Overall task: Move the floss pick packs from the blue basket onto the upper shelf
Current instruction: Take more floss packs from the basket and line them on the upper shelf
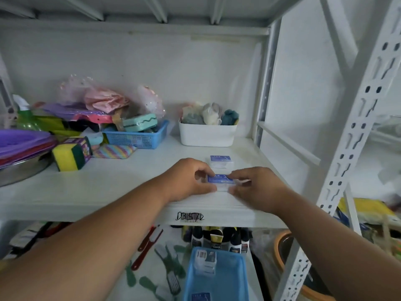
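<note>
Pinching one floss pick pack [221,179] between them, the left hand [191,180] and right hand [258,187] held it at the front of the upper shelf [108,187]. A second pack [221,160] lay just behind. More packs [205,262] remained in the blue basket [237,281] below.

White upper shelf [108,192] bears floss pick packs [221,160], white bin [207,135], sponge [70,156].
</note>
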